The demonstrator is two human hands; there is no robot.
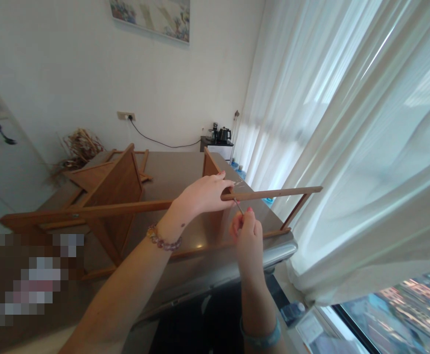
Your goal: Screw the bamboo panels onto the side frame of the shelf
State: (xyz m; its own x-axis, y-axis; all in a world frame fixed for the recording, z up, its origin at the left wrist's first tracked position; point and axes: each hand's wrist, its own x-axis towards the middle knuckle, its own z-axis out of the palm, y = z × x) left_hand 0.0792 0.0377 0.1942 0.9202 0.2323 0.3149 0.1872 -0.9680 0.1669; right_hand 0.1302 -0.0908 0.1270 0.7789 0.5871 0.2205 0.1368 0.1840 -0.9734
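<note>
A wooden rack frame (273, 193) lies on its side along the table, with flat panels standing between its long rails. My left hand (206, 192) is closed around the upper rail near the right-hand panel (210, 164), fingers over the wood. Just below that grip, my right hand (248, 238) pinches a thin metal tool (239, 206); its tip meets the rail's underside. Whether it is a hex key or a screwdriver cannot be made out. At the left, a larger slatted panel (116, 189) joins the same frame.
Under the frame is a brown table (170, 169) with a rounded metallic front edge. More wooden parts (89, 177) and dried stalks (84, 145) are at the far left. A kettle (224, 133) stands on a small cabinet behind. White curtains (310, 123) hang along the right side.
</note>
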